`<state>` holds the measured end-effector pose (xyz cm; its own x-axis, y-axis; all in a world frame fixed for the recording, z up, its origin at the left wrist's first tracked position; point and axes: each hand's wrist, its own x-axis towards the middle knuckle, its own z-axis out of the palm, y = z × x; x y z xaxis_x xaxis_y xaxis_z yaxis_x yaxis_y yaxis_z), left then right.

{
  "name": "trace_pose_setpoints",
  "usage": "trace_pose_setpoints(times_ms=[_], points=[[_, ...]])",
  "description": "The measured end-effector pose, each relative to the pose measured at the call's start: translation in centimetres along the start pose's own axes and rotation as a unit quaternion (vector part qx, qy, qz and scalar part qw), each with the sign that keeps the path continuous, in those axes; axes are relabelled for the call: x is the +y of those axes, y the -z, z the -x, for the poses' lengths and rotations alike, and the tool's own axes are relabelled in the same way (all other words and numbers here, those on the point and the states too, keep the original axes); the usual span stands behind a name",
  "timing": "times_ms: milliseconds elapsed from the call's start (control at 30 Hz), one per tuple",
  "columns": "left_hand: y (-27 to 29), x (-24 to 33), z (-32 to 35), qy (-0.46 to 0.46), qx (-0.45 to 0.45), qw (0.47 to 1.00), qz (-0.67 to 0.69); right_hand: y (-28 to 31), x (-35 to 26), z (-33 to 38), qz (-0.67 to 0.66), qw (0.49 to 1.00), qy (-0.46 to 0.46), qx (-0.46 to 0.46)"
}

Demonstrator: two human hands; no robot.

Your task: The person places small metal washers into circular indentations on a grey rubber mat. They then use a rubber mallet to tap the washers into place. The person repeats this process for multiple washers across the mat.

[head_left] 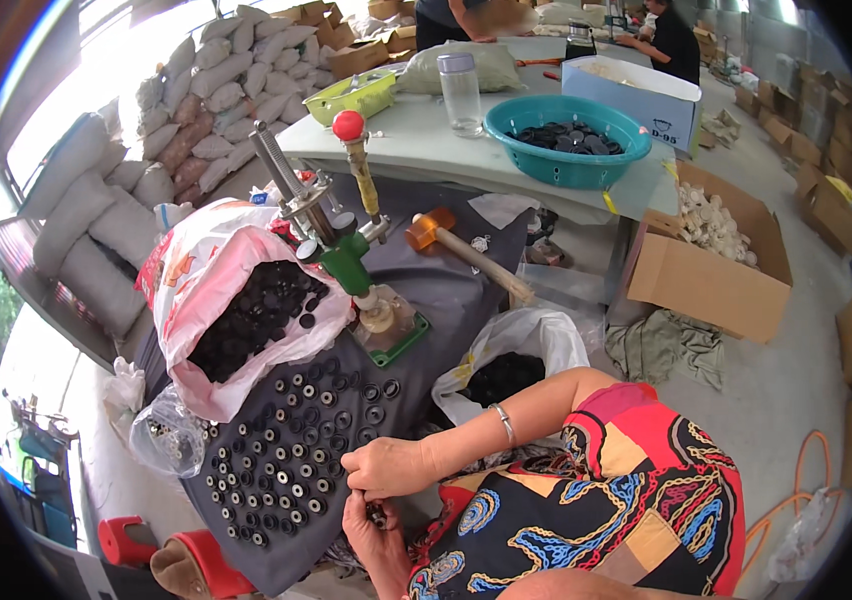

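Observation:
My right hand (383,468), with a bracelet at the wrist, is closed with its fingertips pointing down at the edge of the dark cloth (296,560). What its fingers pinch is hidden. Just below it, my left hand (374,532) curls around a few small dark and pale pieces (377,514), too small to tell exactly. Beside both hands, black round discs (298,490) lie spread in loose rows, many with pale ring-shaped centres, others plain black. A green hand press (348,262) with a red ball knob stands beyond them. A pink-and-white bag (181,340) lies open, full of black discs.
An orange-headed mallet (471,255) lies beyond the press. A white bag (546,340) of black pieces stands near my right arm. Behind, a white table (416,150) bears a teal basin (566,165) and a jar (460,100). A cardboard box (706,285) stands right; two people work farther back.

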<state>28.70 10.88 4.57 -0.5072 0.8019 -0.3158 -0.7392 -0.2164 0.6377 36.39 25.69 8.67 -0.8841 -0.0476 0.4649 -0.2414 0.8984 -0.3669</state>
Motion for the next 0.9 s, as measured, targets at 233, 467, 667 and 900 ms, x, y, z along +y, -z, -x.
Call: trace_pose_setpoints(times_ms=[233,467,667,900], points=[[-2.1,-1.1,-1.3,0.070,0.044,0.993,-0.084,1.3,2.0,1.8,0.063,0.992,0.007,-0.106],[2.0,-2.4,0.3,0.084,0.092,0.986,0.110,2.5,8.3,2.4,-0.105,0.977,-0.179,0.042],[1.5,-1.7,0.3,0.075,0.033,0.992,0.098,4.6,13.1,-0.3,-0.038,0.975,-0.214,0.045],[2.0,-1.6,0.7,0.042,0.028,0.996,0.080,3.7,12.7,-2.1,-0.047,0.983,-0.176,0.003]])
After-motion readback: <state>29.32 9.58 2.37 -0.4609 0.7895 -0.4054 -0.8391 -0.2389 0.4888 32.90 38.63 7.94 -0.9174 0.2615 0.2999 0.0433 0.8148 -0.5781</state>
